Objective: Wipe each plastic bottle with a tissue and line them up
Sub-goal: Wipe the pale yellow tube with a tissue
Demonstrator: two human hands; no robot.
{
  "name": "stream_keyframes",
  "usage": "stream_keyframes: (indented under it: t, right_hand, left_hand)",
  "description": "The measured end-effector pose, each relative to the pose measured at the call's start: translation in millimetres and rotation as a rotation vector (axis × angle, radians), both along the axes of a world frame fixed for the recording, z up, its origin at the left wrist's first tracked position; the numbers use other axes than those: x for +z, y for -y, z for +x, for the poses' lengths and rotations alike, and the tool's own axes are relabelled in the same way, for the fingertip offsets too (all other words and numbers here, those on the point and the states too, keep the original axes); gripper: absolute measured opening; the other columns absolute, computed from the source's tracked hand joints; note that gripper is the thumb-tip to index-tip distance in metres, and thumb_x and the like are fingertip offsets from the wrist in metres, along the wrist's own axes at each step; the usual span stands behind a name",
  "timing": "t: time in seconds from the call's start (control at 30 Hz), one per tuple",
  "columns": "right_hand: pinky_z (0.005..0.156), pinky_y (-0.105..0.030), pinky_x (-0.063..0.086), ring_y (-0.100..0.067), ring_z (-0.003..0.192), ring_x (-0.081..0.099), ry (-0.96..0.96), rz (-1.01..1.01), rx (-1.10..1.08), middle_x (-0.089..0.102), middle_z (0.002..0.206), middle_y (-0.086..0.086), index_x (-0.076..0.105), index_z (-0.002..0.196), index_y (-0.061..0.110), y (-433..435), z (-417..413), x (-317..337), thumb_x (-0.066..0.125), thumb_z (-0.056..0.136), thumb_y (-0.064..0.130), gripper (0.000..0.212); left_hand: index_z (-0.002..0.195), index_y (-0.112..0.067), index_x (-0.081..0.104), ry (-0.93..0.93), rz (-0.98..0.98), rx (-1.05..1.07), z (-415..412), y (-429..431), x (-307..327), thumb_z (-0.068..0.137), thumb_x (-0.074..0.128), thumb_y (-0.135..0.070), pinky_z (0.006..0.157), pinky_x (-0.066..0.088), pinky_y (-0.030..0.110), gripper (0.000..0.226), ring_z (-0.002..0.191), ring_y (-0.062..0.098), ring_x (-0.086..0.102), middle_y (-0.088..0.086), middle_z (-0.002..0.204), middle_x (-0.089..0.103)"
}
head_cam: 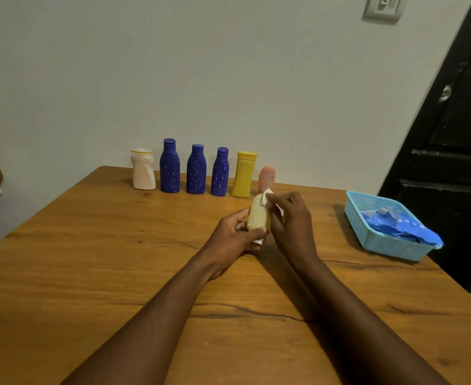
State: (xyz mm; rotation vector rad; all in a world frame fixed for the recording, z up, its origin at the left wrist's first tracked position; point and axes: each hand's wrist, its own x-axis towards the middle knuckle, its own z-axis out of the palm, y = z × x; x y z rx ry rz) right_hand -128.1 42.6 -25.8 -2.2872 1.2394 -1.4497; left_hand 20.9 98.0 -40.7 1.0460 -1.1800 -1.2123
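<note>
- Six bottles stand upright in a row (196, 170) along the far edge of the table (90, 273); the pink bottle (266, 176) ends it on the right.
- One pale yellow bottle (259, 215) is held above the table, just in front of the pink bottle on the person's side and nearly overlapping it in the view.
- Its long axis runs away from the person, with the far end tipped up toward the pink bottle. I cannot tell which end carries the cap.
- The left hand (238, 232) has its fingers curled round the near half of this bottle and carries it.
- The right hand (289, 215) pinches a white tissue (267, 197) and presses it to the bottle's far end, the end nearest the pink bottle.
- The free place in the line appears to be just right of the pink bottle. Judging from that, the left hand would stand the bottle upright and carry it a little forward and right.
- A blue basket (381, 226) sits well apart, to the right of the pink bottle and nearer the person.
</note>
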Motion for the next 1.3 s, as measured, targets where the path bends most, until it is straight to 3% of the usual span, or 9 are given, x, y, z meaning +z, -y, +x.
stream_keyframes:
  t: [0.13, 0.27, 0.43, 0.63, 0.87, 1.03, 1.2, 1.3]
  right_hand:
    - [0.080, -0.031, 0.056, -0.010, 0.093, 0.058, -0.074, 0.059, 0.130, 0.060, 0.102, 0.003, 0.069, 0.126, 0.016, -12.4, -3.3, -7.6, 0.064, 0.093, 0.009, 0.033]
    - [0.080, -0.028, 0.057, -0.009, 0.093, 0.060, -0.071, 0.070, 0.191, 0.062, 0.102, 0.003, 0.072, 0.120, 0.016, -12.4, -10.3, -5.8, 0.067, 0.090, 0.004, 0.033]
    - [0.081, -0.028, 0.056, -0.012, 0.099, 0.060, -0.028, -0.020, 0.116, 0.062, 0.111, -0.002, 0.071, 0.120, 0.015, -10.1, -7.5, -5.5, 0.068, 0.091, 0.004, 0.031]
    - [0.089, -0.023, 0.050, -0.020, 0.113, 0.057, 0.057, 0.036, -0.002, 0.058, 0.123, -0.007, 0.066, 0.127, 0.013, -1.3, -6.4, -0.3, 0.063, 0.095, 0.004, 0.033]
    - [0.089, -0.030, 0.053, -0.014, 0.102, 0.055, -0.251, 0.066, 0.276, 0.057, 0.110, 0.001, 0.073, 0.118, 0.015, -23.4, -6.7, 1.3, 0.070, 0.085, 0.002, 0.036]
    - [0.084, -0.031, 0.055, -0.020, 0.107, 0.055, -0.426, -0.098, 0.127, 0.058, 0.121, -0.009, 0.069, 0.126, 0.015, -22.5, -0.7, 2.7, 0.079, 0.082, 0.011, 0.046]
    - [0.086, -0.025, 0.049, -0.023, 0.114, 0.054, -0.194, -0.043, -0.050, 0.054, 0.126, -0.011, 0.062, 0.132, 0.012, -4.9, -3.9, 2.0, 0.071, 0.087, 0.003, 0.046]
    - [0.090, -0.030, 0.053, -0.022, 0.115, 0.054, -0.164, 0.001, -0.054, 0.053, 0.127, -0.010, 0.061, 0.135, 0.012, -5.2, -9.2, 1.7, 0.067, 0.090, 0.000, 0.047]
  left_hand:
    - [0.149, -0.025, 0.047, -0.028, 0.007, 0.135, 7.5, 8.2, -4.9, 0.083, 0.085, -0.018, 0.085, 0.063, 0.044, 0.077, 0.104, 0.026, 0.075, 0.012, 0.125, 0.071]
    - [0.141, -0.021, 0.052, -0.043, 0.015, 0.117, 8.4, 8.0, -4.1, 0.081, 0.086, -0.013, 0.084, 0.063, 0.047, 0.070, 0.101, 0.027, 0.075, 0.013, 0.122, 0.072]
    - [0.135, -0.016, 0.057, -0.035, 0.021, 0.051, 6.9, 4.4, -2.4, 0.081, 0.085, -0.010, 0.085, 0.063, 0.045, 0.061, 0.100, 0.028, 0.076, 0.012, 0.111, 0.076]
    - [0.135, -0.021, 0.059, 0.046, 0.011, 0.036, 3.5, 3.5, -3.3, 0.082, 0.085, -0.012, 0.079, 0.064, 0.040, 0.060, 0.101, 0.027, 0.075, 0.011, 0.116, 0.073]
    - [0.133, -0.026, 0.064, 0.085, -0.016, 0.104, 7.9, 5.3, -10.3, 0.084, 0.079, -0.003, 0.083, 0.064, 0.048, 0.057, 0.106, 0.025, 0.072, 0.005, 0.123, 0.071]
    - [0.135, -0.025, 0.063, 0.118, -0.013, 0.133, 4.3, 4.0, -7.4, 0.082, 0.082, -0.007, 0.084, 0.064, 0.046, 0.059, 0.108, 0.023, 0.070, 0.004, 0.123, 0.070]
    - [0.134, -0.019, 0.065, 0.163, -0.027, 0.132, 0.9, 2.0, -6.2, 0.080, 0.085, -0.008, 0.069, 0.062, 0.030, 0.059, 0.097, 0.021, 0.073, 0.007, 0.119, 0.070]
    - [0.136, -0.019, 0.064, 0.182, -0.033, 0.139, 0.5, 2.1, -5.9, 0.080, 0.086, -0.011, 0.068, 0.063, 0.031, 0.061, 0.096, 0.020, 0.072, 0.004, 0.120, 0.068]
